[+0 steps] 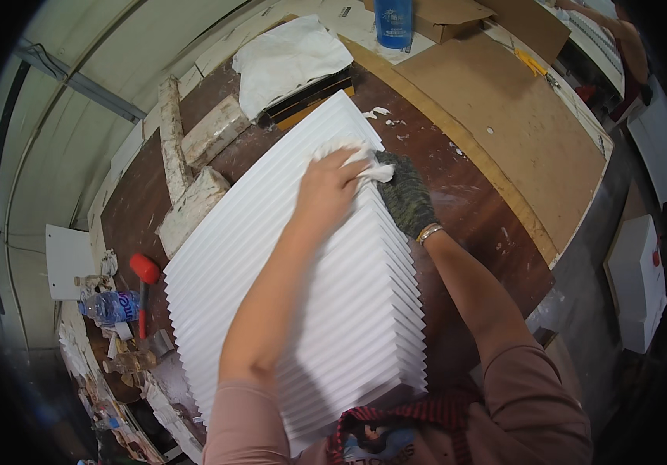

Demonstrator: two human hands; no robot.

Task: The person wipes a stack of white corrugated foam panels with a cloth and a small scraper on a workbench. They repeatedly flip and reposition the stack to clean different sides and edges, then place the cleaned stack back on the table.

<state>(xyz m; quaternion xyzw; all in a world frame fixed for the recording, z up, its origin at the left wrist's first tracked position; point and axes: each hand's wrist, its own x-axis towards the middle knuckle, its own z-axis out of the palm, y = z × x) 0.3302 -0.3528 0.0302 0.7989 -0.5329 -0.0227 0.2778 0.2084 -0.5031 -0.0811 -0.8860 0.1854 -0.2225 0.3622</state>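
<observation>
A large white ridged panel (pixel 295 310) lies across the table in front of me, its parallel ridges running along the top and down the right side. My left hand (pixel 330 186) is bare and presses a crumpled white cloth (pixel 353 155) onto the panel near its far right edge. Beside it, my right hand (pixel 407 194), in a dark grey-green knit glove, rests against the panel's right side edge next to the cloth's end. The right fingertips are partly hidden behind the panel edge and cloth, so their grip does not show.
Plaster-smeared blocks (pixel 213 132) stand left of the panel. A red-headed mallet (pixel 144 271) and a plastic water bottle (pixel 112 308) lie at the left. Farther back are a white cloth sheet (pixel 291 62), a blue bottle (pixel 394 23) and a cardboard box (pixel 450 17). Another person's arm shows at the far right.
</observation>
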